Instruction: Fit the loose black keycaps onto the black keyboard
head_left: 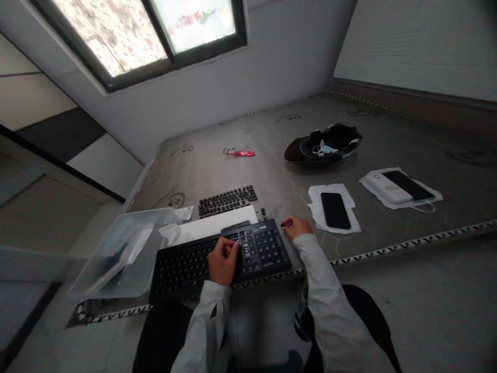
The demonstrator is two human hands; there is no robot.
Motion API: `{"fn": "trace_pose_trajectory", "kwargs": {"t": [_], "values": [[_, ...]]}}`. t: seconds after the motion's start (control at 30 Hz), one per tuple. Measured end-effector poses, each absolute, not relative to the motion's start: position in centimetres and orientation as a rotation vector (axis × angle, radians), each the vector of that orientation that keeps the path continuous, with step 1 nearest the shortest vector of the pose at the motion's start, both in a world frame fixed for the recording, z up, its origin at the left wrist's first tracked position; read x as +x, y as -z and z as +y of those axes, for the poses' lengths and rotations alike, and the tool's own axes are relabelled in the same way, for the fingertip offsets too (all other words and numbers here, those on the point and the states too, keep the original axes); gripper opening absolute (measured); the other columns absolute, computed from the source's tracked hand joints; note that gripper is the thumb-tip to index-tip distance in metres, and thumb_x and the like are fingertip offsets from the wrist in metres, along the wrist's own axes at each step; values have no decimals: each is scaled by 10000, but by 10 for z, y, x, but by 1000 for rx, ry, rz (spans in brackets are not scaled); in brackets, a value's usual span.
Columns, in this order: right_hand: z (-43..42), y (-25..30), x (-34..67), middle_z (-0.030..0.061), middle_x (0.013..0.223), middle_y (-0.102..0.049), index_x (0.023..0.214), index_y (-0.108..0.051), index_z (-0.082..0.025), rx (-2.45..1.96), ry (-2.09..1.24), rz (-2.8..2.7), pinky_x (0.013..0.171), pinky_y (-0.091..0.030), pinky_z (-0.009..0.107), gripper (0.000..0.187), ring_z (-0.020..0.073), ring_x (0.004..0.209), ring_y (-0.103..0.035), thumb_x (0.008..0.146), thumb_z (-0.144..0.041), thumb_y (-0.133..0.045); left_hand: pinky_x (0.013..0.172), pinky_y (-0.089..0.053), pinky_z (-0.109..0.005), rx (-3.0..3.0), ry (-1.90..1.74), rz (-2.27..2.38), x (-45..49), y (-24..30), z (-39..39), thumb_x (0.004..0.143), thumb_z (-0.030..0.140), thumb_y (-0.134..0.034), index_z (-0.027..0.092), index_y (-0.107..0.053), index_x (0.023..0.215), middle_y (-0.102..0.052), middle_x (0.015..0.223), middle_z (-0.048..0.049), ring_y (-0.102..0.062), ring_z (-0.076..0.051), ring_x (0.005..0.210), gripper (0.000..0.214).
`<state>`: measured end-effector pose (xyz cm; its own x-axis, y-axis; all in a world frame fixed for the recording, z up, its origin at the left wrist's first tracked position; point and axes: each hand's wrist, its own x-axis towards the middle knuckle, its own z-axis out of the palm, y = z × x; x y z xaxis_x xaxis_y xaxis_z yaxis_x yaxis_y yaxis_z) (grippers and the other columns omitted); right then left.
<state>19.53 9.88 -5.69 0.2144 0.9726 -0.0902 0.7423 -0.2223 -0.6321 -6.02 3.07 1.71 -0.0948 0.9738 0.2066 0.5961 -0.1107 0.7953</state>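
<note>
A black keyboard (186, 261) lies along the front edge of the mat, many of its key positions bare of caps. My left hand (222, 260) rests over its middle with thumb and fingers pinched together; what they hold, if anything, is hidden. Just off the keyboard's right end, my right hand (298, 228) is closed, a small black keycap (283, 225) showing at its fingertips. Behind the keyboard, loose black keycaps (227, 201) are laid out in rows. A few single keycaps (263, 211) sit to their right.
A clear plastic box (116, 248) stands at the left, with a white sheet (217, 223) behind the keyboard. Rightward are a phone (335, 210) on white paper, a white power bank (390, 187) beside another phone (407, 185), and a dark cap (324, 147). A red item (241, 153) lies farther back.
</note>
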Motion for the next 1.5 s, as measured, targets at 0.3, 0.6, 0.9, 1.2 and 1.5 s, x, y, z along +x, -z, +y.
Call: {"fn": "trace_pose_trajectory", "kwargs": {"t": [0.3,0.6,0.9,1.2,1.5], "values": [[64,-21,166,1,771,-703,809,-678,-220,-1859,-488,-1639,661,-439,257,125,146,687,-628,762,-277,-578,514,-342,-191,1770,-1093,1681,-61,-17,27,815,374,-535,196,-534,737,-455,514,72,-460,-78,469,194],[34,-25,144,16,786,-711,849,-706,-216,-1606,-929,-1796,642,-449,259,264,159,698,-631,753,-421,-569,536,-336,-195,1814,-1093,1647,-62,-12,24,818,333,-526,199,-528,741,-466,526,69,-471,-79,488,154],[9,-21,111,21,739,-707,787,-715,-206,-1706,-916,-1996,638,-426,255,173,166,702,-634,740,-307,-583,536,-342,-187,1893,-1024,1511,-61,-10,21,801,270,-532,202,-532,761,-478,522,77,-480,-73,482,78],[5,-16,111,28,751,-691,781,-724,-205,-1745,-810,-1971,658,-421,258,180,164,707,-616,739,-299,-576,533,-341,-190,1914,-1016,1544,-60,-10,21,804,277,-526,208,-541,779,-488,541,71,-487,-80,494,75],[3,-19,106,24,733,-680,782,-725,-208,-1792,-792,-1990,639,-406,257,176,159,687,-605,745,-294,-577,534,-342,-191,1918,-1010,1547,-60,-9,20,806,277,-527,213,-534,782,-487,539,72,-491,-80,495,69]]}}
